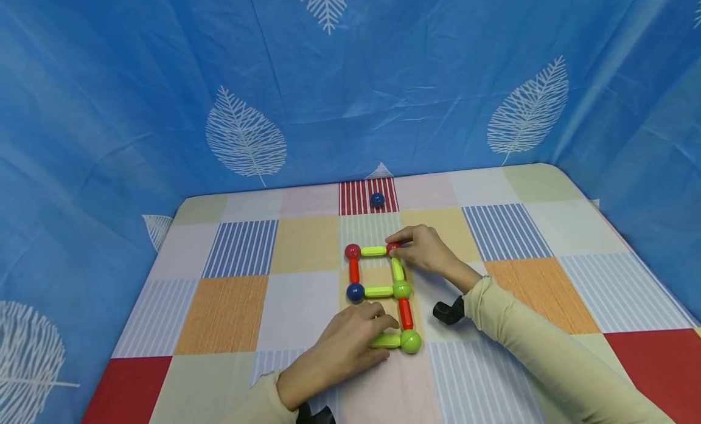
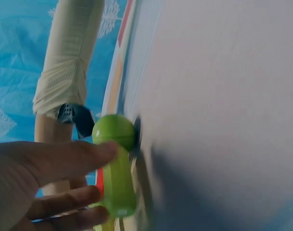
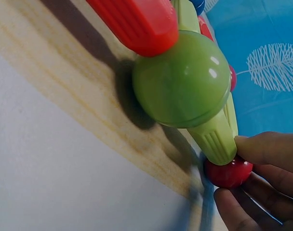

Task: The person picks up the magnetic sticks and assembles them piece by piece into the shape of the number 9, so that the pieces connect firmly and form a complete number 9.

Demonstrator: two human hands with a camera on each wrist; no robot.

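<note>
A flat frame of balls and rods lies on the patchwork cloth. My right hand pinches the red ball at its far right corner between thumb and fingers. From that ball a yellow-green rod runs to a green ball, and a red rod continues to a second green ball. At the near end, my left hand holds a yellow-green rod joined to this second ball, thumb on one side and fingers on the other. Its left end is hidden under the hand.
The frame's left side has another red ball, a red rod and a dark blue ball. A loose blue ball sits near the table's far edge. Blue leaf-printed cloth hangs behind the table.
</note>
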